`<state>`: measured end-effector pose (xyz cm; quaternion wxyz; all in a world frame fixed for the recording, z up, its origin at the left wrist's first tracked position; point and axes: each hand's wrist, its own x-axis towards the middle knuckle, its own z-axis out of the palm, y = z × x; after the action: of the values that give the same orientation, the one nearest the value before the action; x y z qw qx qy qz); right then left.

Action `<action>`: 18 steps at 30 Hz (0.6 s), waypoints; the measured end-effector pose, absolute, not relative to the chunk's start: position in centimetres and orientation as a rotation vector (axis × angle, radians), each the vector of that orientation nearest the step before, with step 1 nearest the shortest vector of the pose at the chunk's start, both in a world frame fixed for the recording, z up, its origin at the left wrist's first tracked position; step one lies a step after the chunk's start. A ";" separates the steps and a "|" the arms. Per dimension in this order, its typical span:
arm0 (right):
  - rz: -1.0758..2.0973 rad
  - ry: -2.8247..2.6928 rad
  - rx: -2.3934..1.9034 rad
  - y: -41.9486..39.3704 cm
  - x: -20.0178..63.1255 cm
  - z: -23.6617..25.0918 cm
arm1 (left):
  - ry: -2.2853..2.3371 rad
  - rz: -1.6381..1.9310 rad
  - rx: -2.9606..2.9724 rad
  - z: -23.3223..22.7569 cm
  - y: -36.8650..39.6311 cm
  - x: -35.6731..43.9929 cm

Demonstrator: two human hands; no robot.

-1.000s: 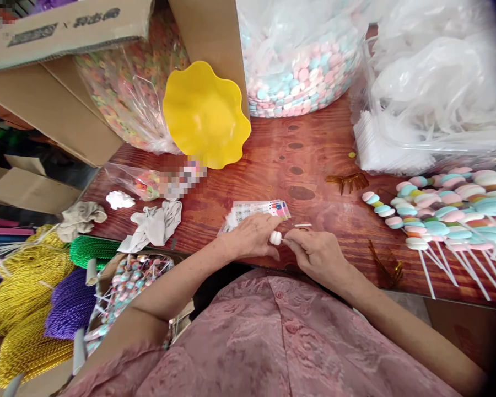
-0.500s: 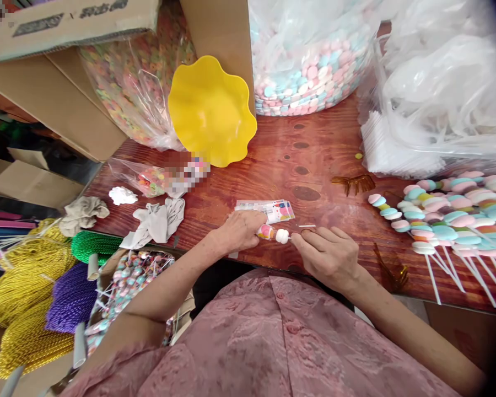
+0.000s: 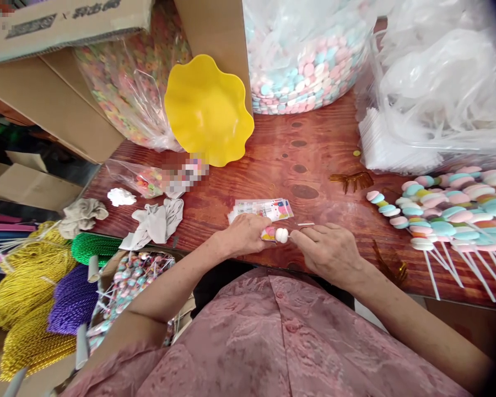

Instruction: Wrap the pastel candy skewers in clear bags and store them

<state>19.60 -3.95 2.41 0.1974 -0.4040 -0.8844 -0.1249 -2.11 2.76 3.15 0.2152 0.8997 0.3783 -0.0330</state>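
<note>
My left hand (image 3: pixel 243 234) pinches a candy skewer (image 3: pixel 275 235) at the near edge of the wooden table (image 3: pixel 314 160); pink and yellow pieces and a white end piece show past my fingers. My right hand (image 3: pixel 330 252) meets it from the right, fingertips closed on the stick just past the white piece. The stick itself is hidden by my fingers. Just behind my hands lies a small stack of printed wrappers (image 3: pixel 264 209) and a short white stick (image 3: pixel 305 224).
Finished candy skewers (image 3: pixel 442 212) are heaped at the right. A yellow wavy bowl (image 3: pixel 206 110), a bag of pastel candies (image 3: pixel 301 71), a bag of ring candies (image 3: pixel 128 82) and clear bags (image 3: pixel 434 94) stand behind. Cloth gloves (image 3: pixel 155 223) and cord bundles (image 3: pixel 37 298) lie left.
The skewer was drawn out to the right, showing coloured pieces, then pushed back a little toward my left hand. Both hands stayed at the table edge.
</note>
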 end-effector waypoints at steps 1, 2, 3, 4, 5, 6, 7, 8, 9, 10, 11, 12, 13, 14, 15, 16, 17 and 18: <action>-0.316 -2.484 -1.161 -4.1 19.2 2.3 | 1.050 -0.095 2.500 3.1 2.8 -2.0; -0.287 -2.489 -1.196 -4.3 18.9 2.1 | 1.058 -0.111 2.510 3.1 2.8 -1.9; -0.263 -2.493 -1.238 -4.4 18.5 1.9 | 1.071 -0.130 2.521 3.0 2.7 -1.7; -0.240 -2.497 -1.283 -4.6 18.1 1.8 | 1.083 -0.151 2.529 2.9 2.7 -1.5; -0.217 -2.502 -1.325 -4.6 17.7 1.6 | 1.093 -0.171 2.535 2.8 2.7 -1.4; -0.194 -2.507 -1.361 -4.7 17.4 1.5 | 1.099 -0.187 2.536 2.7 2.6 -1.3; -0.175 -2.510 -1.385 -4.7 17.1 1.5 | 1.099 -0.197 2.534 2.6 2.6 -1.2; -0.158 -2.509 -1.387 -4.7 16.9 1.6 | 1.098 -0.200 2.530 2.5 2.6 -1.1; -0.147 -2.505 -1.369 -4.6 16.7 1.7 | 1.101 -0.200 2.522 2.4 2.5 -1.1; -0.142 -2.499 -1.336 -4.6 16.6 1.8 | 1.114 -0.194 2.513 2.4 2.5 -1.2; -0.144 -2.489 -1.296 -4.6 16.6 2.0 | 1.140 -0.183 2.501 2.3 2.6 -1.3; -0.150 -2.480 -1.259 -4.6 16.7 2.2 | 1.174 -0.168 2.488 2.3 2.6 -1.4; -0.159 -2.472 -1.226 -4.6 16.8 2.4 | 1.209 -0.151 2.477 2.4 2.6 -1.6; -0.173 -2.465 -1.196 -4.6 16.9 2.6 | 1.235 -0.134 2.469 2.4 2.6 -1.7; -0.188 -2.461 -1.174 -4.7 17.0 2.7 | 1.244 -0.119 2.466 2.5 2.6 -1.9; -0.202 -2.462 -1.158 -4.8 17.1 2.8 | 1.236 -0.110 2.469 2.5 2.6 -1.9; -0.213 -2.465 -1.146 -4.8 17.1 2.7 | 1.214 -0.108 2.476 2.6 2.5 -1.9; -0.222 -2.468 -1.139 -4.8 17.0 2.6 | 1.188 -0.112 2.483 2.6 2.5 -1.9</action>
<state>17.04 -4.85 2.61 0.2059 -0.4086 -0.8856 -0.0798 -1.89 2.47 2.59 0.1920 0.8846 0.4231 -0.0398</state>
